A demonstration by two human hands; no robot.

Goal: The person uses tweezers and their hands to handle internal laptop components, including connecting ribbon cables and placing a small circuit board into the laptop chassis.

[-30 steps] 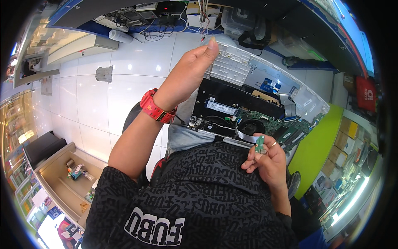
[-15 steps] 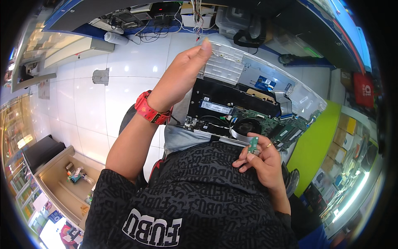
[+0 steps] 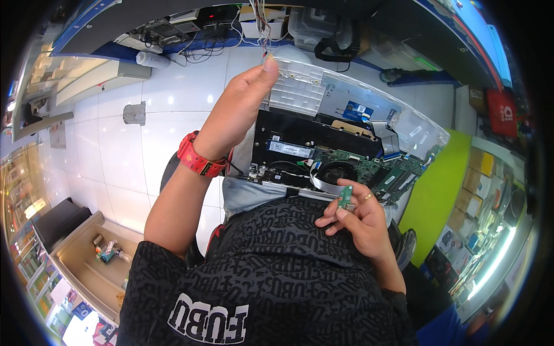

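An opened laptop rests across my lap, its inside showing a black metal plate, a round fan and a green main board. Its white plastic cover is folded up at the far side, joined by a ribbon cable. My left hand, with a red watch on the wrist, grips the cover's left edge; the thumb shows on top and the other fingers are hidden. Close to the laptop's near edge, my right hand pinches a small green circuit board between thumb and fingers.
White tiled floor spreads out to the left. A wooden drawer with small items stands at lower left. Beyond the laptop are a shelf of cables, hanging wires and a clear plastic box. A lime-green panel borders a display case at right.
The view has shifted slightly, so the laptop and both hands sit a little further left in the picture. Both grips look the same.
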